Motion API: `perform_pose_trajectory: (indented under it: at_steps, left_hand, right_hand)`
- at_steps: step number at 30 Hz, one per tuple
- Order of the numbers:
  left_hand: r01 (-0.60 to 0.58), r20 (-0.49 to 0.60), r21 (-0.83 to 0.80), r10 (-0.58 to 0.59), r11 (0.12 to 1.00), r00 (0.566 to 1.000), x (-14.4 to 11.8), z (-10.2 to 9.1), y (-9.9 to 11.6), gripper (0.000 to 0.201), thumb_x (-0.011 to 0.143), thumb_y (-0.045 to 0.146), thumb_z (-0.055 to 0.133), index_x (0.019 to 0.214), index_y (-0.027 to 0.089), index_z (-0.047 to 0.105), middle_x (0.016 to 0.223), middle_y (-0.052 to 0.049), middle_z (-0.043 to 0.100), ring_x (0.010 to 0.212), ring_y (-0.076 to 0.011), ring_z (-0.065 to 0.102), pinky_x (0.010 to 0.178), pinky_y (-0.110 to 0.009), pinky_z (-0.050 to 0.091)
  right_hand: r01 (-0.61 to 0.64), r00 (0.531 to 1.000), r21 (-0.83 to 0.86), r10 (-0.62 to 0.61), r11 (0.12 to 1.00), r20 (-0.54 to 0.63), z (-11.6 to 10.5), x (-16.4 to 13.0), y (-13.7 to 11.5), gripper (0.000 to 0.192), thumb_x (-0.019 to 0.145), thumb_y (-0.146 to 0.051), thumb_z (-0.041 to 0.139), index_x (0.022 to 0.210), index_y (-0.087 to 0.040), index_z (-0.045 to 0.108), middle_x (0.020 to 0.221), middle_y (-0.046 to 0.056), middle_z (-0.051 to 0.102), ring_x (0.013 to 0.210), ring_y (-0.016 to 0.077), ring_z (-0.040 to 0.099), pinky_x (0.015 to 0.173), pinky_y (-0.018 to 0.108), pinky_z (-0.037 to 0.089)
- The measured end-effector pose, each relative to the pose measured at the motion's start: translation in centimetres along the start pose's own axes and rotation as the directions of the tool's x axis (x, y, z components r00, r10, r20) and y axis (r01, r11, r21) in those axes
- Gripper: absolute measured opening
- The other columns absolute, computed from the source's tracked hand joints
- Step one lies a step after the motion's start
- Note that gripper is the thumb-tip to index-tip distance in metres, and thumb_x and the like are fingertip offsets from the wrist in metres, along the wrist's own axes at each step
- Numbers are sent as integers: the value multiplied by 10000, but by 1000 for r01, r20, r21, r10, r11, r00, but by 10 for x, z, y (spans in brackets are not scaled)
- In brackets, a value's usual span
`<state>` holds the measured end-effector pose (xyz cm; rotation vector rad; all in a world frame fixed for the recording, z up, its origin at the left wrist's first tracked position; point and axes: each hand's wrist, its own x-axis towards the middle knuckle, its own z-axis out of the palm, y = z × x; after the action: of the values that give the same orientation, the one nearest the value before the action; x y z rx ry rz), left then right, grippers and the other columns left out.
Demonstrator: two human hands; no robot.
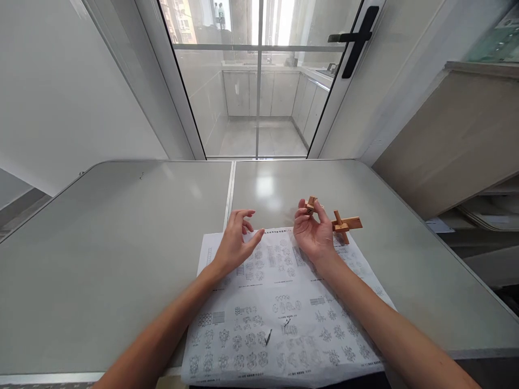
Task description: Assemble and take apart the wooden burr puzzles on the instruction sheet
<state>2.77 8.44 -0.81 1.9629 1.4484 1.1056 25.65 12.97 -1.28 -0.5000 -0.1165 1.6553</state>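
Between the thumb and fingers of my right hand (pixel 314 232) is a small wooden puzzle piece (pixel 311 205), lifted above the top edge of a printed sheet. Just right of that hand, a partly joined wooden puzzle (pixel 343 224) of crossed notched sticks rests at the sheet's upper right corner. My left hand (pixel 239 237) hovers over the sheet's upper left part, fingers apart and slightly curled, holding nothing. The large white instruction sheet (pixel 259 297) carries rows of small line diagrams and lies under both forearms.
The grey table (pixel 101 259) has a pale seam (pixel 229 189) running away from me. Beyond its far edge stands a glass door (pixel 239 102) with a black handle (pixel 357 39). A shelf unit (pixel 454 129) borders the right side, and a white wall (pixel 73 81) is at left.
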Motion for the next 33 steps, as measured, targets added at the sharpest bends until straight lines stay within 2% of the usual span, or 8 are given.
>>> perform_pose_trajectory:
  at_steps: [3, 6, 10, 19, 24, 29, 33]
  left_hand:
    - [0, 10, 0, 0, 1000, 1000, 0, 0, -1, 340, 1000, 327, 681, 1308, 259, 554, 1315, -74, 563, 874, -139, 658, 864, -359, 591]
    - [2, 13, -4, -2, 1000, 1000, 1, 1, 0, 323, 1001, 317, 669, 1298, 257, 558, 1304, -74, 567, 868, -141, 661, 850, -358, 595]
    - [3, 17, -7, -3, 1000, 1000, 1, 1, 1, 311, 1001, 303, 657, 1292, 253, 562, 1290, -72, 576, 862, -139, 661, 843, -353, 596]
    - [13, 36, -7, -13, 1000, 999, 2, 0, 2, 263, 995, 307, 646, 1246, 235, 615, 1213, -70, 635, 830, -150, 667, 811, -351, 589]
    - [16, 102, -14, -14, 1000, 995, 2, -2, 8, 211, 1000, 309, 615, 1192, 230, 653, 1054, -35, 716, 775, -157, 665, 772, -344, 574]
    - [26, 190, -19, -22, 999, 981, 2, -3, 11, 202, 1014, 337, 571, 1117, 229, 706, 809, -1, 705, 729, -174, 675, 667, -311, 535]
    - [11, 192, -26, -6, 1000, 981, 2, -3, 10, 201, 1015, 341, 571, 1089, 232, 722, 787, -1, 708, 717, -175, 674, 653, -309, 526]
  right_hand:
    - [-9, 1000, -37, 10, 999, 24, -1, -3, -1, 190, 875, -368, 802, 941, -226, 695, 873, 5, 754, 534, 80, 536, 449, 207, 510]
    - [-10, 998, -129, 19, 992, 65, -1, -6, -2, 336, 909, -531, 701, 1072, -239, 730, 810, -2, 724, 458, 88, 396, 414, 251, 403]
    - [-17, 996, -126, 27, 992, 84, 4, -11, -1, 464, 913, -670, 633, 1124, -268, 729, 758, -19, 656, 473, 109, 349, 436, 272, 361]
    - [-24, 986, -277, 69, 961, 154, 12, -14, 6, 320, 844, -546, 778, 942, -263, 666, 668, -52, 526, 494, 99, 344, 460, 256, 359]
    - [-129, 979, -243, 162, 961, 121, 11, -11, 11, 239, 795, -372, 820, 887, -227, 653, 672, -55, 503, 504, 90, 364, 447, 232, 387]
    - [-135, 978, -277, 172, 951, 114, 11, -10, 12, 208, 784, -332, 801, 875, -225, 647, 674, -54, 483, 514, 105, 372, 463, 258, 399]
    - [-134, 978, -290, 174, 948, 117, 11, -10, 13, 197, 789, -327, 793, 870, -225, 645, 679, -49, 479, 523, 107, 367, 473, 265, 392]
